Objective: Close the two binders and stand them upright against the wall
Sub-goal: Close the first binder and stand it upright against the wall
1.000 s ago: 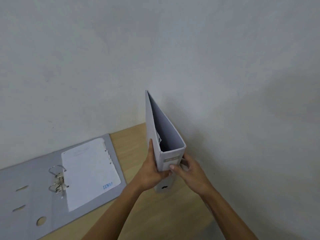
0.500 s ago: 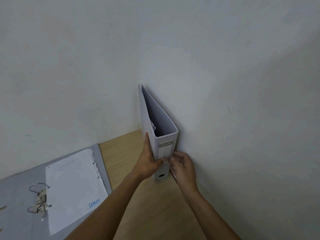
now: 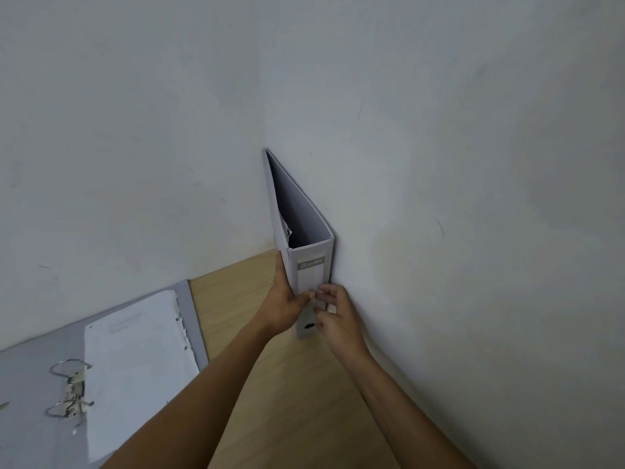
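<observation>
One binder (image 3: 306, 238) upright, spine facing camera

Light wood table (image 3: 270, 384). Open grey binder (image 3: 40, 367) lies flat, near left. Closed grey binder (image 3: 309, 265) stands upright, far right, in the wall corner.

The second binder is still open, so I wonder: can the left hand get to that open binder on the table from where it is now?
Probably yes. The left hand holds the upright binder at the wall, and only bare table lies between it and the open binder. It must first let go.
</observation>
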`<act>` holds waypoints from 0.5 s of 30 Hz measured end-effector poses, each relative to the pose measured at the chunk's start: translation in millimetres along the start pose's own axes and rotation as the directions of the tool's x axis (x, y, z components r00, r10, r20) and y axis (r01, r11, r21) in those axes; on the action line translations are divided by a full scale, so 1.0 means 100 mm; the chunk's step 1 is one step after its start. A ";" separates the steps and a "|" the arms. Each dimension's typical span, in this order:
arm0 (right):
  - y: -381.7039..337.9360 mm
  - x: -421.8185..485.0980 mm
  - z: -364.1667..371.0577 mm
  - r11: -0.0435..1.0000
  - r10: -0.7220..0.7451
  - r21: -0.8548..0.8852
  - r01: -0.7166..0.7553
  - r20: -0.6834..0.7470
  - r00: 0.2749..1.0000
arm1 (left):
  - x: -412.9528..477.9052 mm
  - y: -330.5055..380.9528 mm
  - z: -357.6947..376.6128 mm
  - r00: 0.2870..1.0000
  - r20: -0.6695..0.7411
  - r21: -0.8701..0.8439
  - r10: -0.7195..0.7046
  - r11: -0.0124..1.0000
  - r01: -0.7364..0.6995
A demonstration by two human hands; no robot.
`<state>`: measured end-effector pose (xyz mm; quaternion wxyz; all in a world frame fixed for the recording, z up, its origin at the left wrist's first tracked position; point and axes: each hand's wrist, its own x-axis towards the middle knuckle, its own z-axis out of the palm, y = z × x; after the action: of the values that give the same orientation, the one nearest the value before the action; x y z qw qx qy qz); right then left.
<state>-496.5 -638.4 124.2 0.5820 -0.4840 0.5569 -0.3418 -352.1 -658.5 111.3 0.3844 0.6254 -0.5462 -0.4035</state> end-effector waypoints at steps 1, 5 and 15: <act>-0.01 0.01 0.00 1.000 -0.006 -0.025 0.006 0.009 1.000 | 0.00 0.00 0.02 1.000 -0.011 -0.001 0.006 1.000 -0.006; -0.01 0.03 -0.01 0.998 -0.026 -0.057 0.026 0.013 1.000 | -0.09 0.01 0.08 0.998 -0.045 0.000 -0.045 0.999 0.045; 0.07 -0.12 -0.04 0.997 0.052 -0.063 -0.046 0.095 0.994 | -0.66 -0.13 -0.14 0.959 -0.015 -0.056 -0.284 0.957 0.283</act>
<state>-502.7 -626.0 121.7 0.6015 -0.5039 0.5498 -0.2865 -339.4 -591.0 109.7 0.3452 0.6913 -0.4356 -0.4617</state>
